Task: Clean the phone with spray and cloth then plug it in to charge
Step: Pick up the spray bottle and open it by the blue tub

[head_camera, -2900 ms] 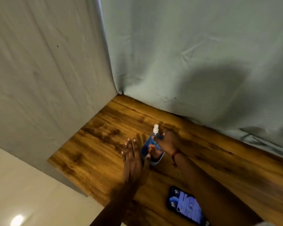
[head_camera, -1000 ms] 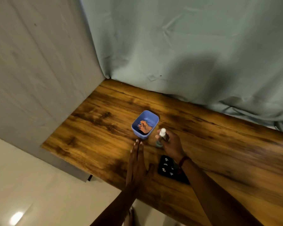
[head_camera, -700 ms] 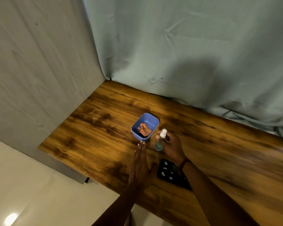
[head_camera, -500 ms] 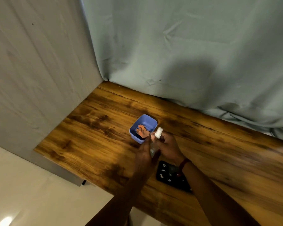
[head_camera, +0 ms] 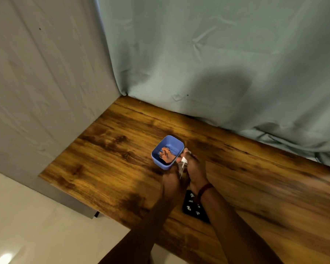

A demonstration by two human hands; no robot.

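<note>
**A:** Where has everything got to?

**B:** Just below the middle of the frame. Both hands meet on the spray bottle [head_camera: 181, 169], held above the table [head_camera: 107, 159] at the lower right of the blue tub [head_camera: 161, 147].

**A:** And the grip?

**B:** The right hand [head_camera: 195, 169] has its fingers curled round the upper part, one fingertip up by the white nozzle [head_camera: 183, 160]. The left hand [head_camera: 172, 181] closes on the lower body. Its fingers are together and look wrapped round it, though blur hides exactly how they lie.

**A:** The phone?

**B:** The phone [head_camera: 192, 207] lies flat on the wood, lower in the frame than the hands and partly hidden under the right wrist. Neither hand touches it. The orange cloth [head_camera: 167, 156] sits bunched in the tub.

**A:** So which step is this?

**B:** Readying the spray, I'd say. Nothing looks wiped yet, and I see no charging cable in view.

**A:** How should it be done well?

**B:** First check which way the nozzle faces, because I cannot tell from here. I'd bring the cloth out and mist that rather than the phone. The phone gets plugged in afterwards, so liquid near its port is the real risk. One light press should be plenty. The bottle is small and probably slippery, so let the left hand steady the base while a right fingertip presses. Mind the tub too: it looks light, it sits right beside the knuckles, and a nudge could tip it
</note>
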